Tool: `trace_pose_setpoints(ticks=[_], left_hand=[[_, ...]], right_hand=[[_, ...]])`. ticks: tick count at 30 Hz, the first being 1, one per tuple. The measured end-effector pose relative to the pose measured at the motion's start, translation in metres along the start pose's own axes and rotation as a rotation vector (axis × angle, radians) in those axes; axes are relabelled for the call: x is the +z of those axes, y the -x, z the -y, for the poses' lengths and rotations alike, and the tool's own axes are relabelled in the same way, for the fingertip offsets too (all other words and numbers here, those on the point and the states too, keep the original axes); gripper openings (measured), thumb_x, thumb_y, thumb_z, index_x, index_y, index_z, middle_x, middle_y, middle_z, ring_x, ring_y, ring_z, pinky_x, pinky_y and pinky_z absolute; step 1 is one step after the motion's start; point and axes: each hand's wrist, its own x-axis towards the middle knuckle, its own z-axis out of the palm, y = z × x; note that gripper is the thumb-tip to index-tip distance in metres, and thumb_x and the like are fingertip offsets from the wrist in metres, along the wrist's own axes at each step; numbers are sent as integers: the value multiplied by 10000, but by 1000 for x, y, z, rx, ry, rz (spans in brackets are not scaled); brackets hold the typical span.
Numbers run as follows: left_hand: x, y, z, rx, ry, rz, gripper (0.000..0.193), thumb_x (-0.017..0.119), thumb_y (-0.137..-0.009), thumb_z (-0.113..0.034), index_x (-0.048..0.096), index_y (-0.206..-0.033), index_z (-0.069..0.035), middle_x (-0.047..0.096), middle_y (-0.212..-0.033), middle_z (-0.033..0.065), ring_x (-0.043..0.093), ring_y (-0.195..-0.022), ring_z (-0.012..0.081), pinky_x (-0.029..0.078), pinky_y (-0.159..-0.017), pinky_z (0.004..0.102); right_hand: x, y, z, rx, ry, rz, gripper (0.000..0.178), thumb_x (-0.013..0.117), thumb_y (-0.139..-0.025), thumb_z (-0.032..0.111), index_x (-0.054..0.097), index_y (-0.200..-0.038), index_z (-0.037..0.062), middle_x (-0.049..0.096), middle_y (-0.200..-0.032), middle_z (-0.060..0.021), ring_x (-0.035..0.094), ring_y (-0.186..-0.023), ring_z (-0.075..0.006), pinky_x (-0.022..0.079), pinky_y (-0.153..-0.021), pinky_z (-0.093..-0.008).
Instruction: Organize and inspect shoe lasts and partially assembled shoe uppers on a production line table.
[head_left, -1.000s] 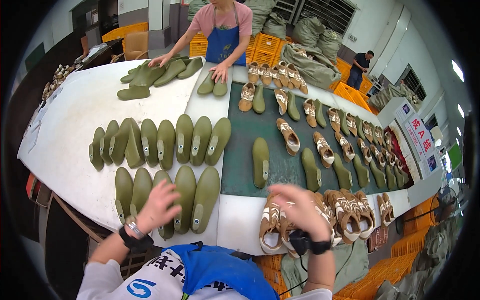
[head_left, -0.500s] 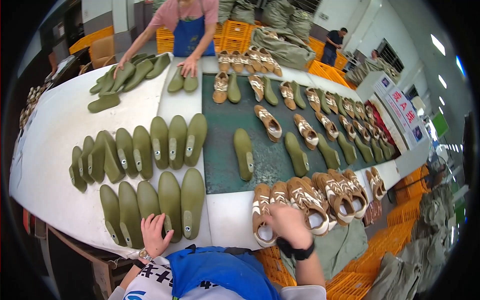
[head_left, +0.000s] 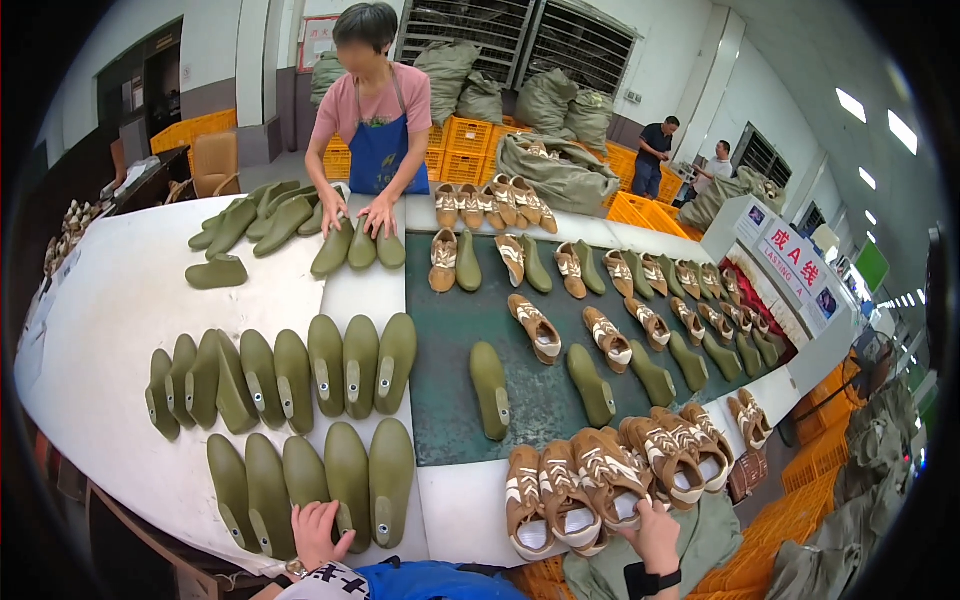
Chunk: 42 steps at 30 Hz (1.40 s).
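Observation:
My left hand (head_left: 318, 532) is at the near row of olive-green shoe lasts, its fingers closed over the heel end of the middle last (head_left: 303, 468). That end is hidden under the hand. Lasts stand close on either side, among them a last (head_left: 391, 482) at the row's right end. My right hand (head_left: 655, 537) pinches the heel collar of a brown sneaker (head_left: 603, 462) with white stripes, in the near row of sneakers. To its left are two more brown sneakers, the outermost sneaker (head_left: 524, 490) at the row's end.
Across the white table (head_left: 120, 300), a co-worker in a blue apron (head_left: 385, 165) has both hands on three lasts (head_left: 362, 247) beside a heap of lasts (head_left: 262, 220). Sneakers and lasts line a green belt (head_left: 450, 395). Orange crates (head_left: 770, 520) stand at the right.
The view has tilted up. My right hand has shifted from the leftmost sneaker to one farther right. The co-worker's hand has brought a third last from the heap to the two beside it.

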Motion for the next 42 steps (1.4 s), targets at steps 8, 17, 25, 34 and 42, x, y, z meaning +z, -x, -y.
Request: trace_pose_setpoints(ticks=[8, 17, 25, 34, 42], left_hand=[[3, -14, -6, 0, 41, -9, 608, 717, -668, -341, 554, -1177, -54, 572, -1099, 103, 477, -1085, 298, 281, -997, 549], [0, -16, -3, -49, 53, 6, 575, 720, -675, -340, 573, -1154, -58, 593, -1067, 84, 484, -1077, 284, 277, -1007, 539], [4, -7, 0, -117, 64, -4, 518, 727, -669, -325, 602, -1090, -50, 619, -933, 89, 525, -1009, 278, 302, -992, 537], [3, -6, 1, -112, 63, -2, 490, 713, -693, -296, 592, -1092, -39, 616, -943, 104, 512, -1029, 299, 301, -998, 538], [6, -10, 2, -54, 69, -67, 455, 699, -716, -253, 584, -1099, -36, 615, -975, 102, 512, -1049, 294, 300, -1002, 532]], right_hand=[[-95, -73, 65, -87, -461, -20, 339, 747, -723, 278, 567, -891, 44, 621, -674, -155, 625, -637, -333, 480, -559, -395], [40, -246, 247, -382, -497, 205, 466, 632, -779, 483, 618, -1029, 90, 661, -926, -185, 628, -889, -355, 492, -773, -431], [157, -327, 324, -217, -538, 255, 573, 649, -798, 287, 444, -1312, 139, 610, -1108, -211, 577, -1034, -369, 457, -883, -430], [145, -275, 292, -465, -458, 402, 365, 606, -814, 274, 614, -1145, 122, 640, -1068, -160, 591, -1016, -332, 469, -876, -409], [86, -95, 337, -1168, -404, 732, 552, 546, -855, 469, 458, -1314, 177, 645, -987, -208, 616, -915, -381, 493, -800, -430]])
